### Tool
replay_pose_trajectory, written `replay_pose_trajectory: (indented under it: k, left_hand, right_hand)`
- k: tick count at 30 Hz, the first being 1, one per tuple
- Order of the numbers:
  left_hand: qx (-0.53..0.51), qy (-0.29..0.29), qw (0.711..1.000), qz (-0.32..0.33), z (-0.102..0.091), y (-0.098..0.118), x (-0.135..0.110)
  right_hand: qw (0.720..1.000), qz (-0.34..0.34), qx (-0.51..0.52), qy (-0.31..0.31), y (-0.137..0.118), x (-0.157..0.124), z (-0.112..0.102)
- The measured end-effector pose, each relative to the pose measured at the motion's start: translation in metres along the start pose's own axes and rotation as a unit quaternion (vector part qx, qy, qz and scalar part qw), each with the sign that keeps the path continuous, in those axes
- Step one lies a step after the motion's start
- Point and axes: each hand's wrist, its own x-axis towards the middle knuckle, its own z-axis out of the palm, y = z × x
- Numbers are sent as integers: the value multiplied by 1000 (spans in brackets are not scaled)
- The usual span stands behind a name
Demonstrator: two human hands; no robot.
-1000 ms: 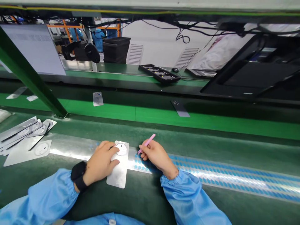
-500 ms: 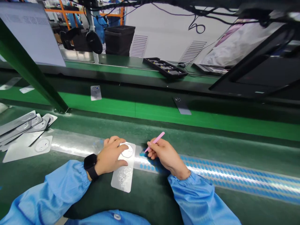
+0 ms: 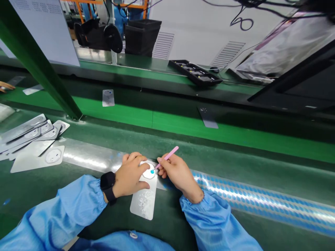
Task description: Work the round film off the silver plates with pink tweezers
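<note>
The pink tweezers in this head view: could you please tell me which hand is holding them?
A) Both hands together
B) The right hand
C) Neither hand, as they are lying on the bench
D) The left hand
B: the right hand pinches the pink tweezers in its fingers, while the left hand presses flat on the metal plate.

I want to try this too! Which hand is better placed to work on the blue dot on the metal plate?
Probably the right hand: it holds the pink tweezers, their tip right beside the blue dot. The left hand looks busy, pressing down on the metal plate.
</note>
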Motion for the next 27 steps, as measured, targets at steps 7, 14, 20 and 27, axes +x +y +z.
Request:
replay_pose_trajectory:
  k: [7,14,20,27]
  left_hand:
    - [10,6,1000,-1,-1,1,0]
    - [21,8,1000,0,-2,1,0]
    - [21,1,1000,-6,-3,2,0]
    - [23,-3,1000,-4,-3,2,0]
  right_hand:
    - [1000,9,-23,6,-3,-3,0]
    - [1000,24,-7,11,-5,-3,1]
    - [1000,17,20,-7,-2,0,-1]
    - [1000,15,-11,-3,-6,-2,0]
